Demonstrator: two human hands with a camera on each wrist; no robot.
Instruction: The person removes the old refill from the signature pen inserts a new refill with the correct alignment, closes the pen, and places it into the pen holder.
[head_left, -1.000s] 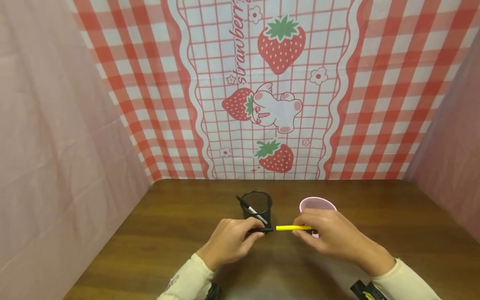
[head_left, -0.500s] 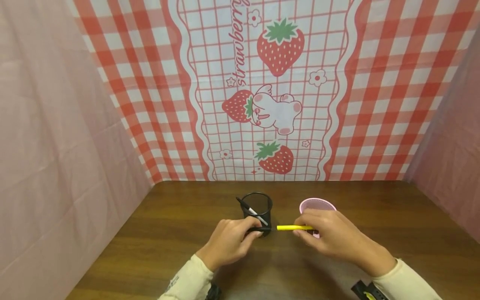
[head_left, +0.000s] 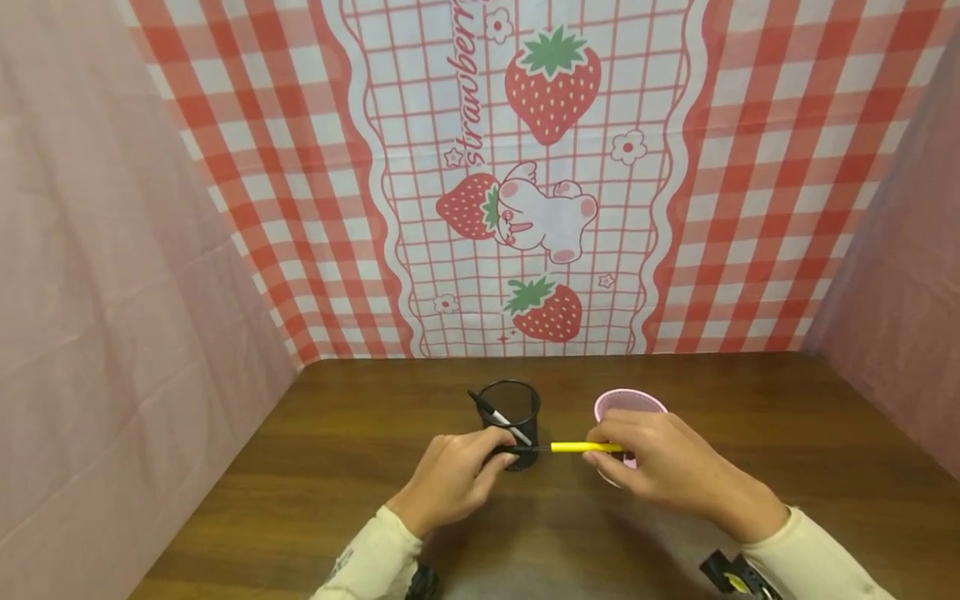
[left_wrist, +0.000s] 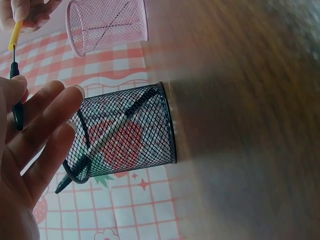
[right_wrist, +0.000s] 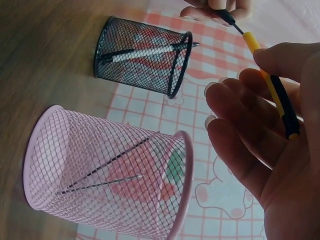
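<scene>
My left hand (head_left: 450, 479) pinches the slim tapered black end (left_wrist: 18, 112) of a small screwdriver between thumb and fingers. The right hand (head_left: 667, 458) grips the screwdriver's yellow-and-black handle (right_wrist: 272, 92). A thin metal shaft (right_wrist: 239, 28) bridges the two parts, all in one level line in the head view. Just behind the left hand stands a black mesh pen cup (left_wrist: 150, 145) with a black-and-white pen (head_left: 498, 417) leaning inside. Behind the right hand a pink mesh cup (right_wrist: 95, 200) is partly hidden in the head view; two thin dark lines show through its mesh.
Both cups stand upright on a brown wooden table (head_left: 315, 467). A red-and-white strawberry cloth (head_left: 555, 217) hangs behind it. Pale pink curtains (head_left: 127, 292) close in the left and right sides.
The gap between the black end and the yellow handle has widened slightly, baring more thin shaft. My left fingers have drawn a little left; the right hand keeps its grip.
</scene>
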